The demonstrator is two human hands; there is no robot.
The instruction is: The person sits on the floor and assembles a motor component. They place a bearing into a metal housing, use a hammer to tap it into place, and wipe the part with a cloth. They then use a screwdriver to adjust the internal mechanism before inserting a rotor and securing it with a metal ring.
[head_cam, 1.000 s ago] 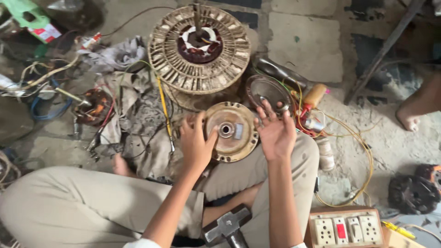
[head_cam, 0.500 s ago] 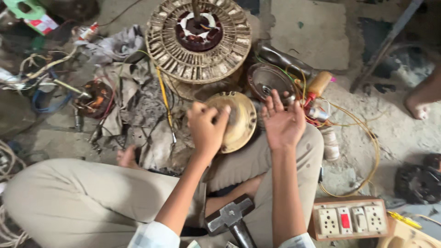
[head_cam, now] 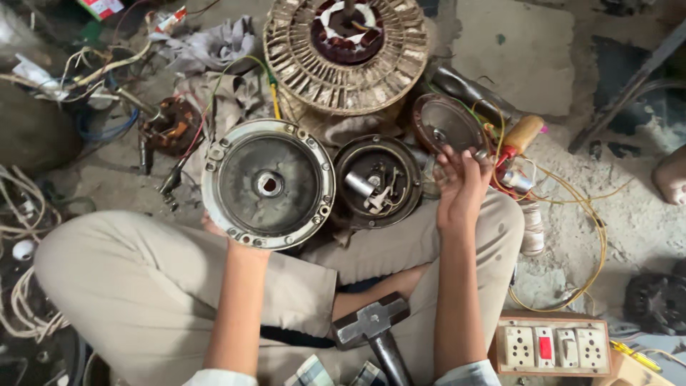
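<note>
Round metal cover (head_cam: 268,184) in left hand (head_cam: 214,227); right hand (head_cam: 461,182) spread, empty.

The round metal cover (head_cam: 268,184) is hiding most of the left hand (head_cam: 214,227); the frame's top edge is cutting off the wound stator (head_cam: 346,53).

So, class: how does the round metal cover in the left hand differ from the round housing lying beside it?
The cover is pale grey, tilted up in the left hand; the housing is dark and rests by the knee. The cover's inside is bare around a centre hole; the housing holds small parts. The cover looks larger. Both are round metal shells.
</note>
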